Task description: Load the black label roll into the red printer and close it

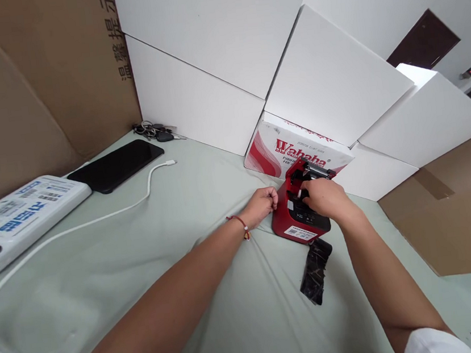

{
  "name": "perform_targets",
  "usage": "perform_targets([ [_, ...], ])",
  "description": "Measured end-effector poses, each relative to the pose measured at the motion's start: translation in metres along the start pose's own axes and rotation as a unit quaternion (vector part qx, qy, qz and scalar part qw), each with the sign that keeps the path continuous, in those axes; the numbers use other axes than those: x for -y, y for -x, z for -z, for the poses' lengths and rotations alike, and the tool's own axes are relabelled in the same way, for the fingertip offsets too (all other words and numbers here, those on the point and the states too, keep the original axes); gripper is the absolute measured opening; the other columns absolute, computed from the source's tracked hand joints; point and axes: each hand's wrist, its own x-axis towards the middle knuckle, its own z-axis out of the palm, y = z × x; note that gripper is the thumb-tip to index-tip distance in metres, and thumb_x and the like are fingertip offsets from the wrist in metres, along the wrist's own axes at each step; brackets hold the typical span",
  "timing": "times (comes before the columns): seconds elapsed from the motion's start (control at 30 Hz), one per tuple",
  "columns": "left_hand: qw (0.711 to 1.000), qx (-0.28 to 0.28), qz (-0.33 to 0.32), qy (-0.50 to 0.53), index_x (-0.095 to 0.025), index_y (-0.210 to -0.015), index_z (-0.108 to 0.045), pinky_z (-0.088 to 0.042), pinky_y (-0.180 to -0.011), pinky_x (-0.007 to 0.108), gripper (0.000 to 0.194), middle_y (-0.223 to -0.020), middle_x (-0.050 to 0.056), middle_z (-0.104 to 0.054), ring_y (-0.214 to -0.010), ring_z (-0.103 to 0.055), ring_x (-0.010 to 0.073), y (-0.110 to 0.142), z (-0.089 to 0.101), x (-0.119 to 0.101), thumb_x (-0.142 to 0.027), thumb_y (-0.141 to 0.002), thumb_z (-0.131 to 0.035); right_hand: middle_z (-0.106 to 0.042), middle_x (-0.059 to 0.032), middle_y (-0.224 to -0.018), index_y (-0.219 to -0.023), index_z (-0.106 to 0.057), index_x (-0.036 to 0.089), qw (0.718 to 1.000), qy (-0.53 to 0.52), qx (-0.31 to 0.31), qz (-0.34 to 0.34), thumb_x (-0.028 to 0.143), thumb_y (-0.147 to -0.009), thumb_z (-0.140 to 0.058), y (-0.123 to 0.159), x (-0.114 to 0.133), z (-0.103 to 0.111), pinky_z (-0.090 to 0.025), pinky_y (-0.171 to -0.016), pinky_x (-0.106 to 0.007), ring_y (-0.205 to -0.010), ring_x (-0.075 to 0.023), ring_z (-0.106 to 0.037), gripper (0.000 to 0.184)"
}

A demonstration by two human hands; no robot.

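Note:
A red box-shaped device (281, 216) with a black top panel stands on the pale green cloth, its hinged upper part raised. It resembles a small label printer. My right hand (326, 197) reaches over it from the right, fingers bent down at the black opening. Something small and whitish shows by the fingertips, too small to name. My left hand (261, 205), with a red string bracelet at the wrist, is curled closed against or just beside the device's left side; nothing shows in it. A black, creased, shiny strip (316, 272) lies on the cloth in front of the device.
A Wahaha carton (274, 143) and stacked white boxes (207, 82) stand behind. Cardboard boxes flank both sides, including one at right (458, 212). At left lie a black phone (118, 165), a white cable (107, 215), keys (155, 130) and a white power strip-like case (26, 216).

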Motion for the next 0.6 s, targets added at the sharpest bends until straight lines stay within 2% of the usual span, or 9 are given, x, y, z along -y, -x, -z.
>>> perform_targets([
  [0.13, 1.000, 0.000, 0.002, -0.002, -0.018, -0.058, -0.053, -0.031, -0.056, 0.023, 0.016, -0.052, -0.003, -0.051, -0.053, -0.045, 0.0102, 0.000, -0.001, -0.001, -0.005, -0.054, -0.045, -0.079, -0.0095, -0.127, -0.127, -0.077, 0.024, 0.996, -0.060, 0.019, 0.058, 0.013, -0.092, -0.066, -0.020, -0.006, -0.008, -0.050, -0.093, -0.030, -0.119, -0.0270, -0.072, 0.038],
  [0.23, 1.000, 0.001, 0.003, -0.002, -0.018, -0.059, -0.053, -0.030, -0.056, 0.024, 0.016, -0.053, -0.003, -0.051, -0.053, -0.044, 0.0103, 0.000, -0.001, -0.002, -0.005, -0.056, -0.046, -0.079, -0.0054, -0.131, -0.131, -0.076, 0.024, 0.990, -0.115, 0.024, 0.082, 0.012, -0.092, -0.065, -0.026, -0.015, -0.014, -0.051, -0.095, -0.026, -0.118, -0.0219, -0.072, 0.042],
  [0.37, 1.000, 0.004, 0.005, -0.001, -0.019, -0.059, -0.053, -0.031, -0.056, 0.023, 0.016, -0.053, -0.003, -0.051, -0.053, -0.043, 0.0103, 0.000, -0.001, -0.003, -0.005, -0.056, -0.046, -0.080, -0.0040, -0.126, -0.131, -0.075, 0.023, 0.980, -0.175, 0.025, 0.090, 0.011, -0.092, -0.064, -0.028, -0.022, -0.021, -0.054, -0.093, -0.026, -0.108, -0.0191, -0.074, 0.043],
  [0.47, 1.000, 0.003, 0.005, -0.001, -0.019, -0.059, -0.053, -0.030, -0.056, 0.023, 0.016, -0.052, -0.003, -0.051, -0.053, -0.043, 0.0103, 0.000, -0.001, -0.003, -0.005, -0.055, -0.045, -0.080, -0.0056, -0.126, -0.132, -0.075, 0.020, 0.975, -0.206, 0.011, 0.086, 0.010, -0.091, -0.063, -0.033, -0.023, -0.027, -0.054, -0.097, -0.028, -0.110, -0.0200, -0.074, 0.043],
  [0.6, 1.000, -0.002, 0.005, 0.000, -0.019, -0.058, -0.053, -0.030, -0.055, 0.023, 0.016, -0.051, -0.003, -0.051, -0.053, -0.043, 0.0102, 0.000, -0.001, -0.004, -0.005, -0.054, -0.045, -0.082, -0.0040, -0.117, -0.137, -0.071, 0.021, 0.965, -0.246, -0.011, 0.087, 0.017, -0.099, -0.057, -0.029, -0.021, -0.032, -0.056, -0.093, -0.029, -0.100, -0.0184, -0.075, 0.041],
])
